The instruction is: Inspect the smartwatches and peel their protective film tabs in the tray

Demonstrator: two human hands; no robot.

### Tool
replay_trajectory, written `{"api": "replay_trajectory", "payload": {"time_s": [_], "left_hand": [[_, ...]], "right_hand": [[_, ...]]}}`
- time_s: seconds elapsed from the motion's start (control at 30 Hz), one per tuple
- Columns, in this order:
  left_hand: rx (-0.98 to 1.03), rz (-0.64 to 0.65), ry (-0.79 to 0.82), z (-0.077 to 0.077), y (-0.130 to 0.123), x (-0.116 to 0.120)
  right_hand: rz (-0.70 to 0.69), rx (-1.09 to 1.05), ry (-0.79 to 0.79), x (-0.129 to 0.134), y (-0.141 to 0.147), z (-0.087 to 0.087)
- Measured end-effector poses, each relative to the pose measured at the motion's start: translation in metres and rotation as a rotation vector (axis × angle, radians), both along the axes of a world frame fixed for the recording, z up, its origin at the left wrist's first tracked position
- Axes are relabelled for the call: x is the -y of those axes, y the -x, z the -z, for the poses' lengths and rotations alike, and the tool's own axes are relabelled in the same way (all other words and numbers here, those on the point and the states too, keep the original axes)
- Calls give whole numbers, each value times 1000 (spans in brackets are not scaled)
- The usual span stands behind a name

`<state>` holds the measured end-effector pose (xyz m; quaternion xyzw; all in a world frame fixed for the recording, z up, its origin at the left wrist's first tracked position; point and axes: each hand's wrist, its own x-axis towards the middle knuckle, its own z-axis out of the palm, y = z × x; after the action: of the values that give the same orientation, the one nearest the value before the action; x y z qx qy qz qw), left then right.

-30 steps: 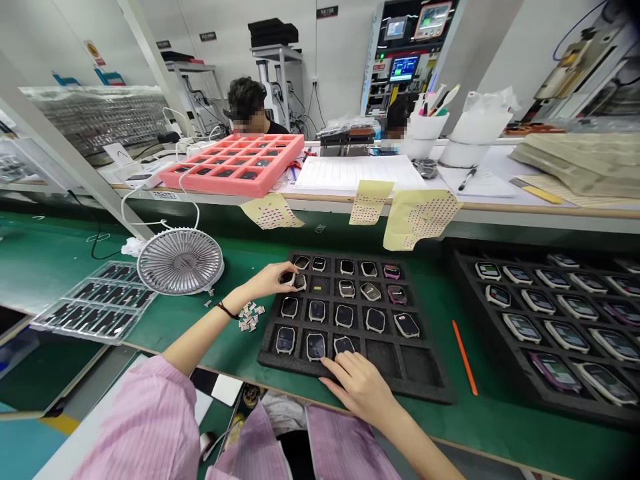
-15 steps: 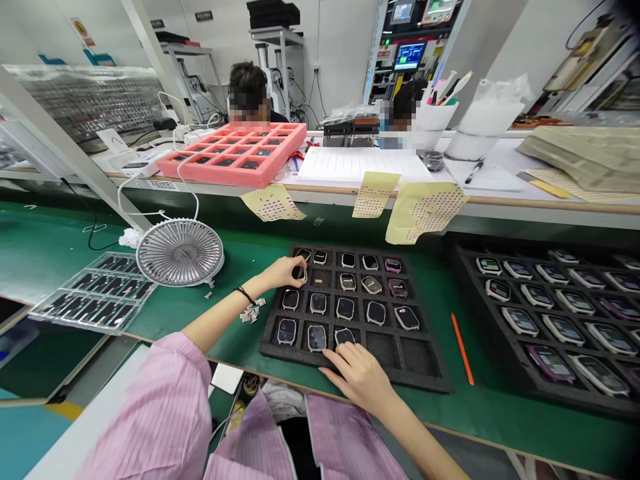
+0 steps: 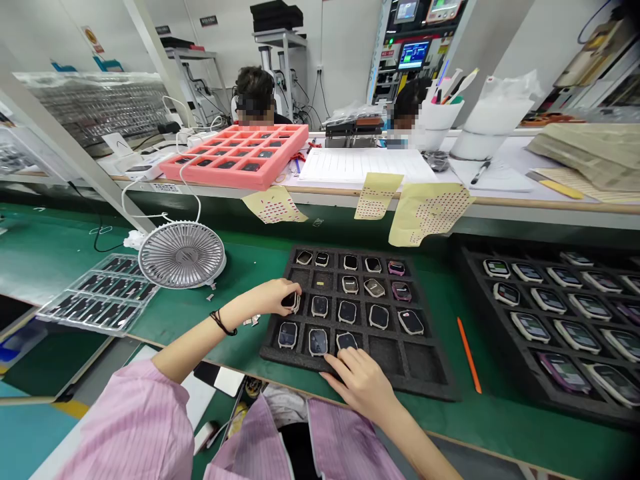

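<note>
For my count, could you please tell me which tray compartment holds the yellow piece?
The compartment second from left, second row from far: yellow piece, no watch.

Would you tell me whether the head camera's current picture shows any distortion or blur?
In the head view, wide-angle distortion makes the white post lean steeply and bows the far bench edge, while the foam watch tray looks sharp.

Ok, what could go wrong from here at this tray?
The right hand rests bare fingers on a smartwatch in the black foam tray, which could smudge its glass. The left hand holds a watch right beside another watch, so they could knock together. Loose white bits near the left wrist could get swept into the tray.
</note>
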<state>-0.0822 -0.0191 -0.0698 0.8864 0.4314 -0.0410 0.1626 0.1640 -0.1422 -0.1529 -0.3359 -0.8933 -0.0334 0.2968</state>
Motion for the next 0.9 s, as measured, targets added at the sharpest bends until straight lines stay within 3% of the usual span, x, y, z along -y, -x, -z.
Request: {"api": "replay_trajectory", "payload": {"time_s": [0.17, 0.33, 0.5, 0.67, 0.9], "left_hand": [[-71, 31, -46, 2, -5, -3], [80, -10, -34, -5, 1, -5], [187, 23, -47, -13, -23, -5], [24, 158, -39, -5, -53, -5], [-152, 198, -122, -4, -74, 0]], "right_hand": [[4, 7, 1, 0, 0, 2], [10, -9, 1, 0, 1, 2], [10, -3, 2, 0, 1, 2], [18, -2, 19, 0, 1, 3], [7, 15, 20, 0, 1, 0]]}}
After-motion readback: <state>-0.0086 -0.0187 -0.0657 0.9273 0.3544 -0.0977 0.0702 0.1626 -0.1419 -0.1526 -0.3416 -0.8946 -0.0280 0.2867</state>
